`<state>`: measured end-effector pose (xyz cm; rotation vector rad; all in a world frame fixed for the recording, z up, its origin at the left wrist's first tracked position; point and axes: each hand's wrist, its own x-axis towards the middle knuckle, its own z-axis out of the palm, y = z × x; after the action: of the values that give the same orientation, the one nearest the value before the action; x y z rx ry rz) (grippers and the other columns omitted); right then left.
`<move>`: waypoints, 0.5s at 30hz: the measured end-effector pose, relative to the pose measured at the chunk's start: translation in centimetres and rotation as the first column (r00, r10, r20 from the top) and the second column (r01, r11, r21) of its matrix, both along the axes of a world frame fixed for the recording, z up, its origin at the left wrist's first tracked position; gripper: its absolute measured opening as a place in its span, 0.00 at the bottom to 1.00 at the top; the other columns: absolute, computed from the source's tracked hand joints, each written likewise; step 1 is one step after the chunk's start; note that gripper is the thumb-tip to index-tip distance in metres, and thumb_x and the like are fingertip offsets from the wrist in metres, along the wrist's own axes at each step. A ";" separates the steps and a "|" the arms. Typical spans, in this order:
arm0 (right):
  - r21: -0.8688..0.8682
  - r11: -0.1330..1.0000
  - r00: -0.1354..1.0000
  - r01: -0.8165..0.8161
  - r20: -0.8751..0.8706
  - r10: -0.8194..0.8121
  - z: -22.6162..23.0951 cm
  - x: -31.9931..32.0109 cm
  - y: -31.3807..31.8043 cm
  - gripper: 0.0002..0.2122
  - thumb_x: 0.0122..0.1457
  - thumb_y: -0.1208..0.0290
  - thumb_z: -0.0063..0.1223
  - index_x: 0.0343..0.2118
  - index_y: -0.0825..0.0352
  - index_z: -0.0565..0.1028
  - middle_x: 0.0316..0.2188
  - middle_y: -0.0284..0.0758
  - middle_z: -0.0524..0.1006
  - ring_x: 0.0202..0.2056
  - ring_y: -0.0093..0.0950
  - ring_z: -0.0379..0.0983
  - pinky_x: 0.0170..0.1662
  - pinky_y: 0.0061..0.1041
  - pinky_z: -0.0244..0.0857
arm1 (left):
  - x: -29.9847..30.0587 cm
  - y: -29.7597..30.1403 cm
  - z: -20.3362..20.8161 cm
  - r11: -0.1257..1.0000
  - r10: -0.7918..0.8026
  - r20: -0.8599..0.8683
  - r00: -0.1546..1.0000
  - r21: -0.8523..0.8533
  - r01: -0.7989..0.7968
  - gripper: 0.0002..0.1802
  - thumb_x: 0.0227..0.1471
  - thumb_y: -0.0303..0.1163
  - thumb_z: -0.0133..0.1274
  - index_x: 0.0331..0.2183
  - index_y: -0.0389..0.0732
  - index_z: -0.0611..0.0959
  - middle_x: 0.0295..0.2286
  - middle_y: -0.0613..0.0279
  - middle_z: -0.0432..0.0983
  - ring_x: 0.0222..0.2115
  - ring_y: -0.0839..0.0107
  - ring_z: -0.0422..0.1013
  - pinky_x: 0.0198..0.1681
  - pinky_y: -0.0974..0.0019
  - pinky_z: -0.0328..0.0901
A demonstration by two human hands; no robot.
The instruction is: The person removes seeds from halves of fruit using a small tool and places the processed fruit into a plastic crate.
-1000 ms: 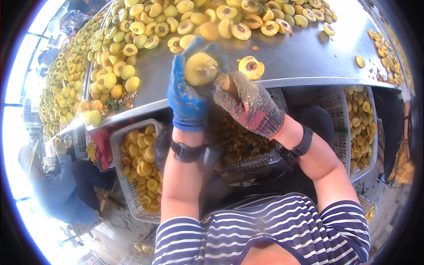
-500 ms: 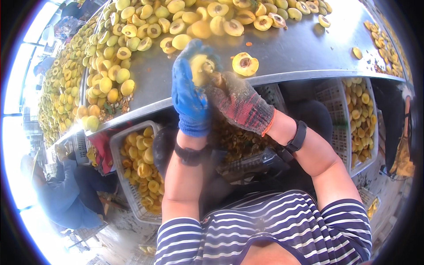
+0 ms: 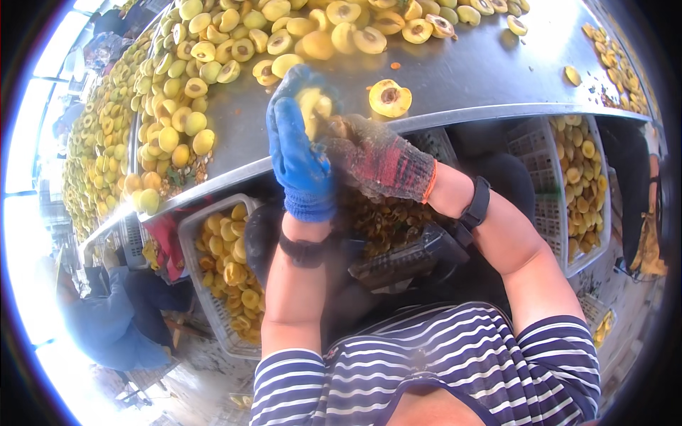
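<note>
My left hand [image 3: 295, 145], in a blue glove, cups a yellow peach half [image 3: 312, 110] just above the near edge of the metal table. My right hand [image 3: 366, 153], in a grey and red knit glove, is closed with its fingertips up against the fruit. Whatever it grips is hidden and smeared by motion. A cut peach half [image 3: 390, 98] lies face up on the table to the right of the hands, its brown centre showing. Beyond them spreads a heap of peach halves [image 3: 277, 42].
Under the metal table [image 3: 455, 78] stand a crate of peach halves [image 3: 224, 312] at left and another crate [image 3: 561, 206] at right. Between them sits a dark bin with brown scraps [image 3: 391, 224]. A co-worker in blue [image 3: 114, 312] sits at far left.
Both hands have shifted slightly left, still together at the peach half. My right hand has turned a little against it. The view has tilted slightly.
</note>
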<state>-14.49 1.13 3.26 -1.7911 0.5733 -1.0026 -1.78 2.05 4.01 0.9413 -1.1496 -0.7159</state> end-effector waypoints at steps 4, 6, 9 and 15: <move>0.645 0.758 0.995 -0.095 0.040 0.091 2.0 -1.0 0.3 0.13 0.63 0.63 0.54 0.43 0.67 0.72 0.23 0.31 0.74 0.22 0.21 0.70 0.25 0.22 0.65 | 0.3 0.1 0.8 0.992 -0.125 -0.035 0.992 -0.025 0.125 0.25 0.67 0.42 0.35 0.54 0.32 0.71 0.46 0.53 0.74 0.44 0.65 0.72 0.49 0.62 0.67; 0.722 0.661 0.979 -0.203 0.137 0.150 2.7 -1.3 0.4 0.13 0.62 0.62 0.55 0.42 0.66 0.73 0.22 0.29 0.73 0.22 0.17 0.68 0.23 0.18 0.63 | 1.2 0.1 1.4 0.956 -0.257 -0.304 0.918 0.059 0.287 0.25 0.67 0.41 0.35 0.53 0.32 0.72 0.46 0.53 0.75 0.43 0.65 0.72 0.48 0.63 0.67; 0.778 0.578 0.968 -0.247 0.223 0.113 2.4 -1.5 0.7 0.13 0.62 0.61 0.56 0.42 0.64 0.73 0.21 0.26 0.72 0.20 0.17 0.67 0.21 0.17 0.61 | 1.7 -0.8 1.8 0.987 0.071 0.569 0.819 -0.161 0.026 0.25 0.67 0.42 0.36 0.49 0.31 0.76 0.41 0.54 0.78 0.40 0.66 0.73 0.46 0.65 0.68; 0.808 0.481 0.940 -0.340 0.278 0.197 2.7 -1.9 1.2 0.11 0.59 0.64 0.61 0.39 0.63 0.75 0.22 0.26 0.73 0.20 0.16 0.68 0.20 0.16 0.60 | 0.2 -1.0 2.1 0.973 -0.070 -0.335 0.940 0.185 0.138 0.19 0.64 0.39 0.47 0.37 0.31 0.84 0.25 0.61 0.80 0.23 0.77 0.72 0.29 0.76 0.66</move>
<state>-16.37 2.28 6.00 -0.8469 0.5271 -0.4579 -1.59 1.00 6.14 0.8968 -0.8466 -1.0523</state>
